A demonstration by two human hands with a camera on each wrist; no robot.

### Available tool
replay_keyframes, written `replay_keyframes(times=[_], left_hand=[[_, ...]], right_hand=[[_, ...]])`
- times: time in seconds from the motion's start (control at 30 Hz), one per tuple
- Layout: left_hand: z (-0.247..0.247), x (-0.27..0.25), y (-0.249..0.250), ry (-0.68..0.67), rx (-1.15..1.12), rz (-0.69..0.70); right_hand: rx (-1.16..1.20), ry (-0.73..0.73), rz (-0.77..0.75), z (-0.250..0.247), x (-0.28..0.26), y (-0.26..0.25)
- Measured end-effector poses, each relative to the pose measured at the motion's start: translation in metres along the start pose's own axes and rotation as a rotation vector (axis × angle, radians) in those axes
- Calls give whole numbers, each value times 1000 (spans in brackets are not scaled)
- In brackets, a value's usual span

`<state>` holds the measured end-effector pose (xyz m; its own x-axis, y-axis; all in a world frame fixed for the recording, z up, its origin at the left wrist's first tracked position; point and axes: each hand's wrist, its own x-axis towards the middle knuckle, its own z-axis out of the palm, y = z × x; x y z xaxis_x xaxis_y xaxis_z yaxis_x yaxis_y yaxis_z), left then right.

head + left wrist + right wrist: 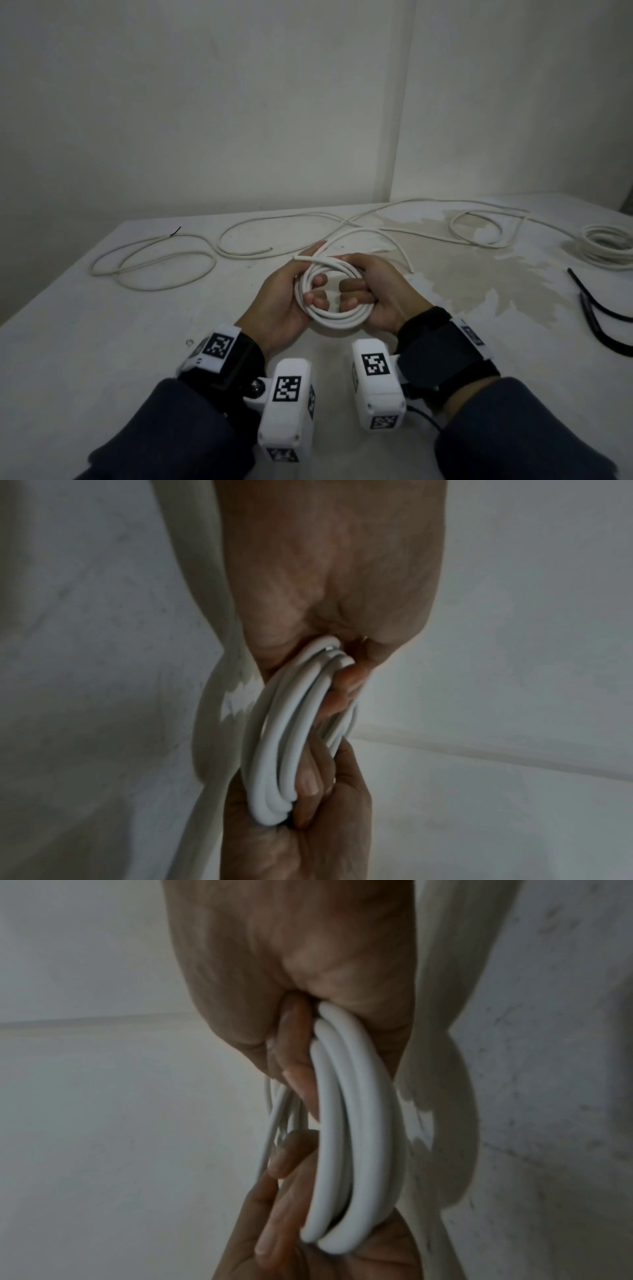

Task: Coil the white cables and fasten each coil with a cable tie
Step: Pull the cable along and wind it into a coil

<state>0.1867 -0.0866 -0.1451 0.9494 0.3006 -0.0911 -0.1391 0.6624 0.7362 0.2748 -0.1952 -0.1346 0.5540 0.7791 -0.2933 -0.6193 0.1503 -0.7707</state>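
**A:** Plain off-white walls meeting in a corner, and a scuffed white tabletop (102,325) with a patchy worn stain on its right half. What's lying on it, left to right?

**B:** Far left there's a loose white round cable (150,263) sprawled in open loops, with a dark bit of wire poking out of its end. Then another long white cable (394,212) snaking along the back edge toward the right. In the middle, held just above the table, is the small coil of white plastic cable (329,308), several turns stacked.

**A:** And the hands?

**B:** Left hand (284,301) has its fingers curled through the ring, clamped on the coil's left side. Right hand (373,294) is wrapped tight around the right side, fingers tucked into the middle. The wrist cameras show the same thing edge-on: the turns (274,750) squeezed between both palms. One free end sticks out over the top by the left fingertips.

**A:** Further right?

**B:** A finished-looking white cable bundle (609,246) at the far right edge, and nearer the front some thin black strips (596,308), probably cable ties, though they're too dim to be sure.
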Motion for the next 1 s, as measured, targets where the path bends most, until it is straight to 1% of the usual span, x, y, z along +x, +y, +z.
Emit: replay_keyframes(times=[0.1, 0.23, 0.27, 0.33, 0.4, 0.47, 0.5, 0.53, 0.57, 0.6, 0.63, 0.67, 0.7, 0.73, 0.8, 0.83, 0.9, 0.93, 1.0], left_hand=[[0, 0, 1, 6, 143, 48], [1, -1, 3, -27, 256, 113], [1, -1, 2, -9, 303, 142], [1, -1, 1, 69, 375, 195], [1, 1, 0, 145, 393, 236], [0, 2, 0, 198, 374, 253], [0, 2, 1, 220, 361, 258], [-1, 2, 2, 243, 363, 270], [-3, 3, 2, 266, 389, 287], [-5, 3, 3, 282, 439, 308], [-6, 3, 4, 287, 499, 328], [-7, 2, 5, 274, 555, 344], [-6, 1, 5, 244, 602, 356], [-4, 0, 5, 202, 645, 365], [1, -3, 5, 133, 716, 383], [2, -4, 6, 121, 735, 400], [3, -5, 7, 132, 734, 437], [3, -6, 7, 144, 720, 451], [5, -7, 8, 156, 682, 472]], right_hand=[[-21, 0, -15, 1, -1, 0], [-24, -15, -26, 3, 0, 1], [-26, -17, -29, 3, 2, 2], [-49, 0, -37, 6, 3, 4], [-95, 16, -49, 10, 1, 6], [-223, 74, -95, 13, -1, 6], [-378, 131, -176, 12, -2, 4], [-574, 221, -300, 10, -3, 2], [-764, 336, -459, 7, -4, -2], [-895, 461, -637, 3, -5, -7], [-934, 534, -790, 0, -6, -11], [-948, 545, -892, -3, -6, -14], [-993, 535, -940, -6, -4, -14], [-1086, 521, -922, -8, -3, -14], [-1287, 469, -793, -7, -3, -12], [-1313, 411, -738, -6, -4, -12], [-1206, 298, -731, -5, -5, -13], [-1151, 275, -768, -4, -5, -13], [-1040, 286, -867, -2, -4, -14]])
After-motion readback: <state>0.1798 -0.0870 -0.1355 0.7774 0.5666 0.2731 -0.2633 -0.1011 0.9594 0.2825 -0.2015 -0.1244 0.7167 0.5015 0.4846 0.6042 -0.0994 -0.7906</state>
